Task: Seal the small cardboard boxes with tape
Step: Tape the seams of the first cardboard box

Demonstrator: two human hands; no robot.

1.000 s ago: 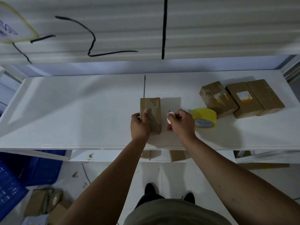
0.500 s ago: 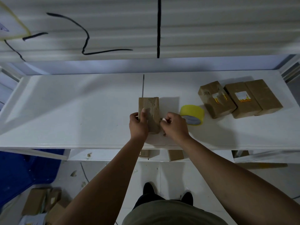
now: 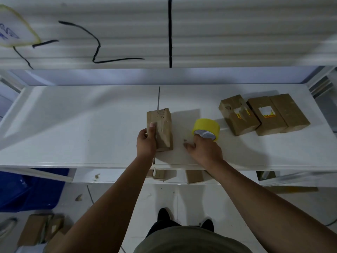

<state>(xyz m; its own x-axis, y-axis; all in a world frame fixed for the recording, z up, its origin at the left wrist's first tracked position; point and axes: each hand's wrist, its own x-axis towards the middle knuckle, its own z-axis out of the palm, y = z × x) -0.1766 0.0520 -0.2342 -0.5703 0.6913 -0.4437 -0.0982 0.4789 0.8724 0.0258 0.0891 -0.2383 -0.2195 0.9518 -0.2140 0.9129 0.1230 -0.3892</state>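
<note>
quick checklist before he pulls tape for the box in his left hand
1. Left hand steadying the box: ok, it stands upright on the table.
2. Right hand on the tape roll: ok, fingers touch its near edge; not lifted.
3. Tape end free: cannot tell.
4. Top flap closed flat: cannot tell.
5. Room beside the box: ok, the three other boxes lie apart at right.

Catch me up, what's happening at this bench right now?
A person is taping small cardboard boxes at a white table. The left hand holds one cardboard box upright near the front edge, thumb pressed on its face. The right hand reaches to the yellow tape roll, fingers touching it. Three more boxes sit grouped at the right.
</note>
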